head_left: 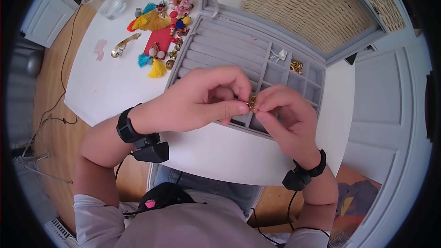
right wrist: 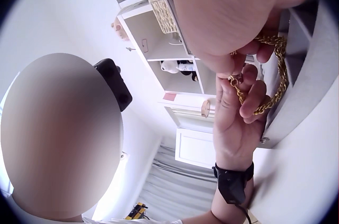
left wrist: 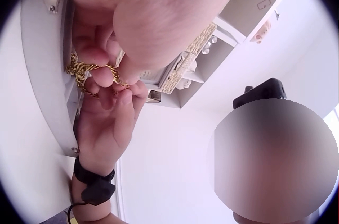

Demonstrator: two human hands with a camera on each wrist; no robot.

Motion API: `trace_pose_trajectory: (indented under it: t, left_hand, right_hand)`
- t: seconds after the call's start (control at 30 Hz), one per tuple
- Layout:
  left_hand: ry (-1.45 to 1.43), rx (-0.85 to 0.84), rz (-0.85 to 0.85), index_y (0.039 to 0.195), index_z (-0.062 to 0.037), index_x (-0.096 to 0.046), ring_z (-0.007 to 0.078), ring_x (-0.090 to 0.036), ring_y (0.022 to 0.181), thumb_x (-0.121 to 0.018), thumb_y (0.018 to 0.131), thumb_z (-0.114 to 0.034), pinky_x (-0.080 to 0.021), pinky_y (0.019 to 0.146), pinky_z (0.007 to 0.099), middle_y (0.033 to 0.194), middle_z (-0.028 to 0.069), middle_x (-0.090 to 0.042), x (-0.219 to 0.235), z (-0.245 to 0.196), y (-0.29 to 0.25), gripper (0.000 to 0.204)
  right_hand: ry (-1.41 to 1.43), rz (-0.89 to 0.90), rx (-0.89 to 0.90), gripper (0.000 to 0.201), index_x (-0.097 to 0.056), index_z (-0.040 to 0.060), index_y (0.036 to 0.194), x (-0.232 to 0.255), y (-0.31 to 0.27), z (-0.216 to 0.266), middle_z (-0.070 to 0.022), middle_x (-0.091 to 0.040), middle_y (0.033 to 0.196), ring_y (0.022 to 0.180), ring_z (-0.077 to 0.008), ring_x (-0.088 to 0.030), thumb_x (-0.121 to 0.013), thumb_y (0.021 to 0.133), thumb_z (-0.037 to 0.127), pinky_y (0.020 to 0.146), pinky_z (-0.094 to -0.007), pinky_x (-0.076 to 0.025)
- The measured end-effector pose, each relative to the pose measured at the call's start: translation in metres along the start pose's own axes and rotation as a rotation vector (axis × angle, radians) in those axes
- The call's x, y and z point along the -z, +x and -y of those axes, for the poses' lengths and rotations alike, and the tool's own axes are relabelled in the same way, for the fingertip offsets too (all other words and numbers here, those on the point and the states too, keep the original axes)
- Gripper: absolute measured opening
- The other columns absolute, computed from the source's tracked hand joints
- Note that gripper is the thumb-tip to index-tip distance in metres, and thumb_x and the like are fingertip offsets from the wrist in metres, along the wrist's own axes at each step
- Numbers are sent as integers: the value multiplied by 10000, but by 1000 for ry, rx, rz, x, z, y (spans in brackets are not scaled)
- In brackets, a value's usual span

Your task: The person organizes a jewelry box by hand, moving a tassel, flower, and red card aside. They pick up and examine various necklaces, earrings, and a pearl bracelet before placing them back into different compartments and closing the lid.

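Note:
Both hands meet over the near edge of a grey jewelry box point(head_left: 264, 71). Between them is a gold twisted chain point(right wrist: 282, 70), which sags in a loop in the right wrist view. My left hand point(head_left: 197, 98) pinches one end, where a small ring point(right wrist: 233, 80) shows by the thumb and index finger. With thumb and forefinger, my right hand point(head_left: 289, 115) pinches the chain's other end close by. The fingertips of the two hands almost meet, and that end is partly hidden behind the right fingers.
The box's lid point(head_left: 317, 14) stands raised at the back. Its compartments hold a pearl piece point(head_left: 278, 55) and gold jewelry point(head_left: 296, 67). On the white table point(head_left: 105, 78) lie tasselled trinkets point(head_left: 149, 18), a red card point(head_left: 157, 41), a gold bangle point(head_left: 124, 46) and a clear cup point(head_left: 112, 7).

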State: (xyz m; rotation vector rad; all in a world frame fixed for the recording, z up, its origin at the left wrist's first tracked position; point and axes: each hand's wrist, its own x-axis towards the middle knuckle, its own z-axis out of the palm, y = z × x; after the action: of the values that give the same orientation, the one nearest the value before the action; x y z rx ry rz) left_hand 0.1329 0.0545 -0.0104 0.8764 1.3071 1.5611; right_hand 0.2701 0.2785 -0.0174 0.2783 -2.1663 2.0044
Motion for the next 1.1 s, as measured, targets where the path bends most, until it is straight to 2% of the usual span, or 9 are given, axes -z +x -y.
trace_pose_trajectory:
  t: [0.17, 0.27, 0.33, 0.57, 0.63, 0.73, 0.83, 0.97, 1.1]
  left_hand:
    - [20, 10, 0, 1174, -6, -666, 86, -671, 832, -708, 1080, -29, -555, 738, 250, 1109, 34, -674, 0, -2, 0, 105]
    - [66, -89, -23, 1163, -1, -703, 95, -681, 833, -717, 1066, -10, -560, 732, 252, 1128, 54, -686, -3, 0, 2, 99]
    - [258, -184, -23, 1159, 1, -725, 104, -698, 856, -733, 1048, 2, -566, 716, 249, 1153, 79, -694, -4, -1, 2, 112]
    - [280, -105, -68, 1165, 6, -709, 91, -713, 794, -778, 1022, -14, -572, 692, 238, 1042, 57, -732, -9, -4, 1, 160]
    - [180, -55, -106, 1170, 6, -701, 78, -704, 749, -789, 1018, -23, -572, 683, 236, 981, 35, -739, -9, -2, 0, 178]
    - [193, -63, -94, 1149, 1, -713, 66, -702, 759, -788, 1018, -20, -566, 667, 226, 976, 27, -738, -7, -1, 1, 152]
    - [206, 8, -111, 1123, 1, -740, 68, -703, 790, -785, 1017, -16, -569, 652, 224, 1016, 43, -736, -7, -7, 1, 117]
    - [181, -72, -131, 1100, -1, -768, 77, -704, 832, -786, 1009, -9, -579, 650, 226, 1070, 60, -728, -7, -1, 2, 94]
    - [325, -161, -110, 1106, -11, -793, 100, -707, 849, -808, 981, -5, -587, 660, 231, 1105, 69, -719, -8, 0, 2, 126]
  right_hand:
    - [8, -6, -13, 204, -668, 16, 1121, 0, -1, 1, -88, -712, 1122, 961, -117, -660, -712, 972, -115, 829, -265, -524]
    - [8, 1, -31, 208, -650, 15, 1123, 1, -2, 2, -84, -714, 1124, 965, -107, -658, -714, 972, -112, 831, -261, -523]
    - [9, 4, -42, 209, -645, 16, 1121, 1, -2, 3, -82, -715, 1124, 964, -104, -658, -717, 971, -111, 828, -260, -523]
    - [-7, -22, -56, 206, -660, 16, 1115, 1, -4, 2, -63, -743, 1070, 934, -98, -680, -742, 960, -93, 799, -262, -534]
    - [-16, -31, -49, 203, -675, 13, 1119, 1, -3, 2, -60, -747, 1057, 932, -100, -685, -748, 958, -87, 799, -263, -536]
    - [-80, -34, -70, 192, -724, 13, 1117, 2, -1, 4, -63, -752, 1040, 916, -119, -695, -770, 950, -69, 796, -271, -544]
    - [-116, -10, 17, 180, -758, 18, 1105, 3, 0, 1, -72, -756, 1031, 899, -144, -702, -788, 943, -53, 789, -282, -550]
    - [-115, -46, 15, 169, -760, 18, 1087, 1, 0, 1, -78, -753, 1027, 879, -156, -699, -792, 939, -57, 774, -289, -551]
    - [-89, -49, 9, 171, -750, 17, 1064, 0, 0, 3, -69, -730, 983, 852, -152, -684, -783, 923, -74, 762, -289, -544]
